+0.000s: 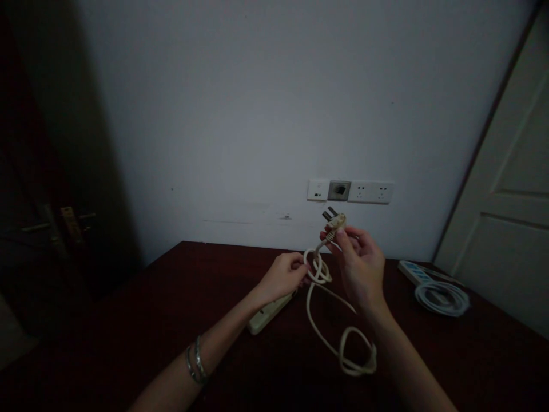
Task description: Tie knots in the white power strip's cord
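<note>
Pinched in my right hand (360,260) is a cream power plug (337,220), its metal prongs pointing up and left toward the wall. My left hand (286,273) is closed on the looped cord (315,266) just below the plug, where the cord makes a loose knot. From there the cord runs down to more loops (358,355) lying on the dark red table. A cream power strip (272,313) lies on the table, partly hidden behind my left hand and forearm.
Wall sockets (371,193) and a dark grey outlet (339,190) sit above the table's back edge. At the right lie another power strip (414,273) and a coiled pale cable (442,298). A white door (506,223) stands on the right.
</note>
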`<state>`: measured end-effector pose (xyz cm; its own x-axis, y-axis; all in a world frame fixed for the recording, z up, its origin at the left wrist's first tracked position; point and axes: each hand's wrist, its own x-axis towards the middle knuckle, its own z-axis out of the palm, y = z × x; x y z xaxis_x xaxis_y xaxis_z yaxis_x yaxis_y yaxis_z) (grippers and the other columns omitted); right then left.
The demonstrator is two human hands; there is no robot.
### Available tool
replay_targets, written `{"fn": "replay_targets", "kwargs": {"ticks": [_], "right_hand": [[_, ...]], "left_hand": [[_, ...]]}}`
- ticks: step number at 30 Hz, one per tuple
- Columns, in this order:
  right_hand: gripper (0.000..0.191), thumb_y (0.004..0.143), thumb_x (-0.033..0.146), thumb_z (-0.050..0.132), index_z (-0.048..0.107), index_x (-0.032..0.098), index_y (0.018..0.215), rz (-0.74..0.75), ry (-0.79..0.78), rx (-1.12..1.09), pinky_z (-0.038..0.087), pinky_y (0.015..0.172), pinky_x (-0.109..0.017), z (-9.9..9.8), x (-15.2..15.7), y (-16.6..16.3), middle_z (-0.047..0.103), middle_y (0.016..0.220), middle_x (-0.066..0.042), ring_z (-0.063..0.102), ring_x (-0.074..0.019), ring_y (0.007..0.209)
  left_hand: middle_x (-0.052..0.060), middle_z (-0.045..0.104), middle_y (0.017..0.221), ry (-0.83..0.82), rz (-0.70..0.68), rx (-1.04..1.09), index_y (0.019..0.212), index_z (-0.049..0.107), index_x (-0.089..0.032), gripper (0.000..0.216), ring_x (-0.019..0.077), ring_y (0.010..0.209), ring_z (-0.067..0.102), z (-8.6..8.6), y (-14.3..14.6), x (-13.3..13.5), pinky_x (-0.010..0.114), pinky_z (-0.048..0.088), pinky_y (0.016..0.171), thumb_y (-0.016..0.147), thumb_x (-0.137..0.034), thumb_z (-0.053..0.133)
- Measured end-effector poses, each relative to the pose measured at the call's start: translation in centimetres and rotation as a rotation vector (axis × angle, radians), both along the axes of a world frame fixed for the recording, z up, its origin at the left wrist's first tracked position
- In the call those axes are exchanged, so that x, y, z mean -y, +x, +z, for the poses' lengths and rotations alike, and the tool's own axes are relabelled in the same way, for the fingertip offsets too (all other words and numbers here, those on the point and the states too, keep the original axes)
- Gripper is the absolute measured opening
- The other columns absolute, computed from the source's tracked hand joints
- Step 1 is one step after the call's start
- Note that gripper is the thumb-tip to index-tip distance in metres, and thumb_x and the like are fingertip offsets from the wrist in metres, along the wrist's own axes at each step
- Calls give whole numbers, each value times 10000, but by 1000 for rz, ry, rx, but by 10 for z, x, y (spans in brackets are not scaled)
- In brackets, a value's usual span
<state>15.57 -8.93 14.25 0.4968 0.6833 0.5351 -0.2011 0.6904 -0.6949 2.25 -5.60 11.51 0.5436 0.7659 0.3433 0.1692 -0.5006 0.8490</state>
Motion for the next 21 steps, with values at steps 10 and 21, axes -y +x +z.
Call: {"fn": "replay_targets", "kwargs": {"ticks": [10, 21], "right_hand": [[215, 705, 313, 684, 565, 184, 830, 108, 70, 126, 527, 782, -414, 3, -5, 26, 689, 826, -34, 663, -183, 778], [235, 688, 341, 690, 568, 184, 813, 99, 17, 359, 512, 807, -394, 9, 4, 33, 679, 837, -36, 649, -175, 801]], "left_hand": [[29, 596, 711, -188, -98, 142, 855, 385, -179, 254, 142, 591, 604, 5, -9, -4, 279, 470, 566, 875, -421, 316], [45, 620, 679, -373, -403, 163, 1003, 347, -174, 267, 162, 509, 624, 12, -18, 1, 266, 469, 494, 887, -411, 312]]}}
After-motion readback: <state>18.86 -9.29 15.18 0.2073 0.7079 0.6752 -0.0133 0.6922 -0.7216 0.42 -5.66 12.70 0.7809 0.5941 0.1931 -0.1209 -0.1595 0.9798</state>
